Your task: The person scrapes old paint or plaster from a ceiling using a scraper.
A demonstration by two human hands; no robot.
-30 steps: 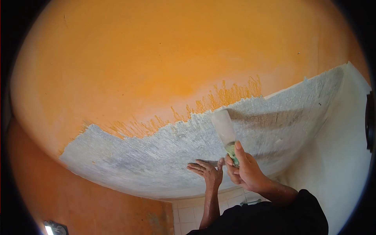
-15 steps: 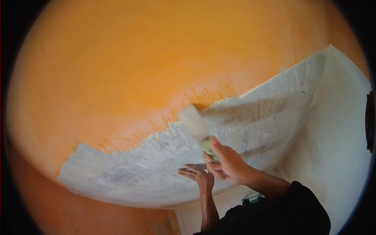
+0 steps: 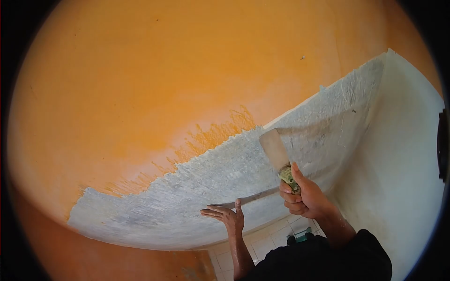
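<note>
My right hand [image 3: 307,196] is wrapped round the patterned green handle of a wide putty knife [image 3: 275,149], thumb along the handle. Its blade points up and left over the grey scraped area [image 3: 220,173] of the wall, close below the straight pale edge. Lower and to the left, my left hand [image 3: 226,215] has its fingers stretched out toward the left and its thumb raised. That hand is against or close over the grey surface, with nothing in it. Orange paint [image 3: 140,93] covers the wall above the ragged boundary, where scratch marks show.
A white side wall [image 3: 403,136] meets the scraped wall at the right. Below are a tiled floor [image 3: 262,246] and a small green object [image 3: 302,235] near my body. A darker orange wall [image 3: 117,262] lies at lower left, and a dark object [image 3: 442,145] sits at the far right.
My right hand has moved right and slightly down with the putty knife, its blade leaving the ragged paint edge. My left hand has shifted slightly left and its thumb is now spread. The view has shifted slightly.
</note>
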